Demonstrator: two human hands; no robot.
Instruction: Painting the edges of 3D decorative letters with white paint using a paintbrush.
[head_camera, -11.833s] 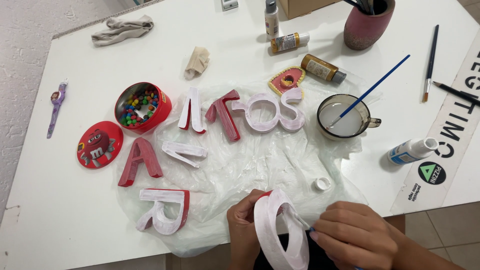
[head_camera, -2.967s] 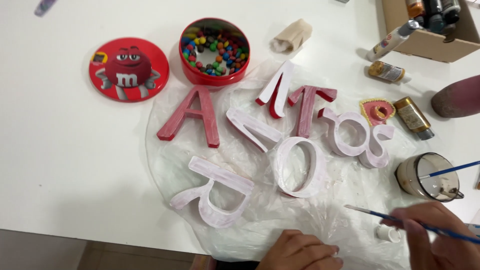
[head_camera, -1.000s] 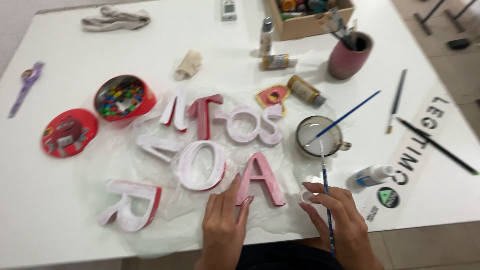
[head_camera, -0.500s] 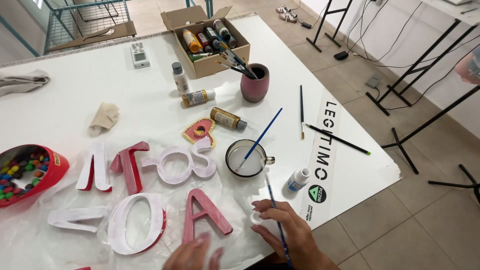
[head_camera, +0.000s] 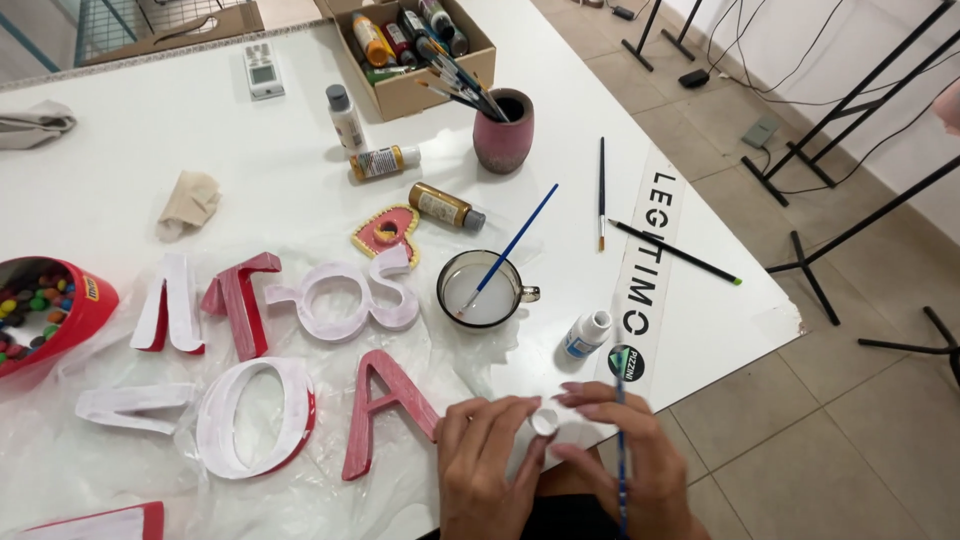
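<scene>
Both hands met at the tabletop's (head_camera: 300, 170) near edge, left hand (head_camera: 487, 462) and right hand (head_camera: 620, 452) pinching a small white cap (head_camera: 544, 421) together, right also gripping a blue brush (head_camera: 620, 450); recapping the white bottle (head_camera: 584, 334) seemingly demanded reaching.

Brush (head_camera: 505, 252) in cup (head_camera: 487, 289), right of letters (head_camera: 345, 299)

Small white round cap (head_camera: 544, 421) at table's near edge, thin blue-handled brush (head_camera: 621, 455) upright.
</scene>
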